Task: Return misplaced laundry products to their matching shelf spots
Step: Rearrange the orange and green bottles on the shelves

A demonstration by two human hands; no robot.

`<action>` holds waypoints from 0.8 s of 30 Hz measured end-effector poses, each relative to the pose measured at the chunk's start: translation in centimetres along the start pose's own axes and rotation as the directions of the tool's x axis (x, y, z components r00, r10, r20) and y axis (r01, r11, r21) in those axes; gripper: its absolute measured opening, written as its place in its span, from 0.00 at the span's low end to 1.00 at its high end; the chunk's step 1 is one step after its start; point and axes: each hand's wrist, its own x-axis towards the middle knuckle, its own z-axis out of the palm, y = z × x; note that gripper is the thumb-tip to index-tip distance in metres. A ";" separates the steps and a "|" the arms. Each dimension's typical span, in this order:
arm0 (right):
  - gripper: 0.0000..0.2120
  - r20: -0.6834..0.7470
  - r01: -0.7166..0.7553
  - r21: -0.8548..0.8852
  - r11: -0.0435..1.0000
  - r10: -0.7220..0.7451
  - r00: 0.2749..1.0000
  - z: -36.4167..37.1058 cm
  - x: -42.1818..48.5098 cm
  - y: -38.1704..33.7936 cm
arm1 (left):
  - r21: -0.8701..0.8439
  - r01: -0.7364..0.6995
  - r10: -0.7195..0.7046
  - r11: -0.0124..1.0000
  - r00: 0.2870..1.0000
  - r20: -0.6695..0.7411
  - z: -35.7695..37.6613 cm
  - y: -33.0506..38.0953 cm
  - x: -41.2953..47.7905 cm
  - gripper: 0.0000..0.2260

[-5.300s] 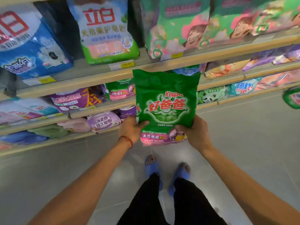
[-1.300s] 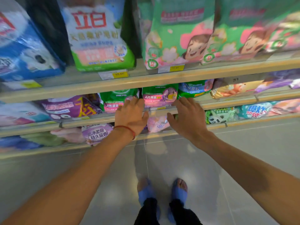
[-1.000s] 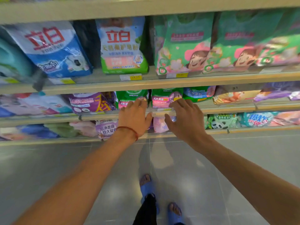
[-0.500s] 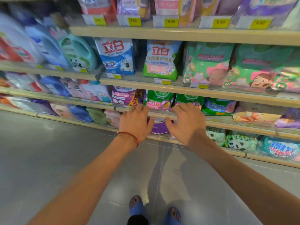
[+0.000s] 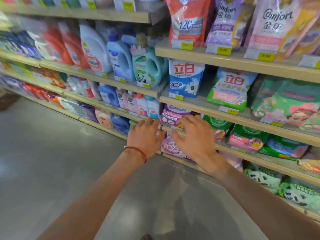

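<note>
My left hand point(image 5: 146, 137) and my right hand point(image 5: 194, 137) hover side by side in front of a low shelf, fingers spread, holding nothing. Just beyond my fingertips stands a purple detergent bag point(image 5: 173, 115), and another purple bag point(image 5: 171, 147) sits on the shelf below, partly hidden by my hands. The green detergent bags point(image 5: 216, 125) lie on the shelf to the right of my right hand, with more green bags point(image 5: 245, 139) beside them.
Long wooden shelves point(image 5: 225, 116) run from far left to near right. Detergent jugs point(image 5: 121, 61) fill the left section, a blue-white bag point(image 5: 186, 78) and a green-white bag point(image 5: 230, 90) stand higher up, panda bags point(image 5: 263, 177) lower right. Grey floor point(image 5: 52, 161) on the left.
I set the green bag on the shelf and let go of it. My view has since swung left along the aisle, and both empty hands now sit in front of the purple bags.
</note>
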 end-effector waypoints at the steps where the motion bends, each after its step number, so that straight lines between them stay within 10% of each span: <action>1: 0.24 0.001 -0.003 0.015 1.000 0.003 1.000 0.6 0.8 -1.7 | 0.007 0.009 -0.009 1.000 1.000 -0.004 -0.3 -2.0 0.2 0.18; 24: 0.11 -0.105 0.100 0.216 0.971 -0.079 0.991 16.4 24.9 -27.4 | -0.002 0.207 -0.207 0.978 0.978 -0.029 -2.4 -36.6 12.1 0.18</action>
